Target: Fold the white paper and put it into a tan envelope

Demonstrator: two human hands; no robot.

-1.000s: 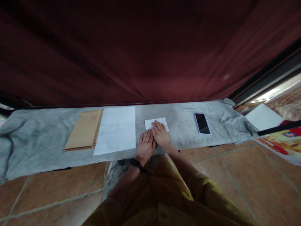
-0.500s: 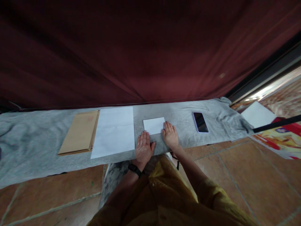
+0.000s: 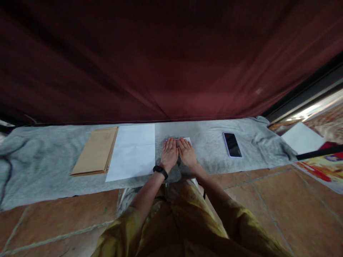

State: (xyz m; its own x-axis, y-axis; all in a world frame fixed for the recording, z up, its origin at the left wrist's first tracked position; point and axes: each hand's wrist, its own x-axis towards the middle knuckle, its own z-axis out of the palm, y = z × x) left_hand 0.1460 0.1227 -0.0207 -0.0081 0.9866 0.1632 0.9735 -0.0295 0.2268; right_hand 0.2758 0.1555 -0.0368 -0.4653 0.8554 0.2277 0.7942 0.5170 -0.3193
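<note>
As both press folded paper [image 3: 188, 140], left hand [image 3: 169, 154], right hand [image 3: 187, 154] lie flat, open, gripping nothing

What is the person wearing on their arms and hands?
Both hands are bare, with no gloves. The left hand has a black wristband at its wrist. The right hand has a wrist that looks bare. Mustard-yellow sleeves cover the arms above bare forearms.
</note>
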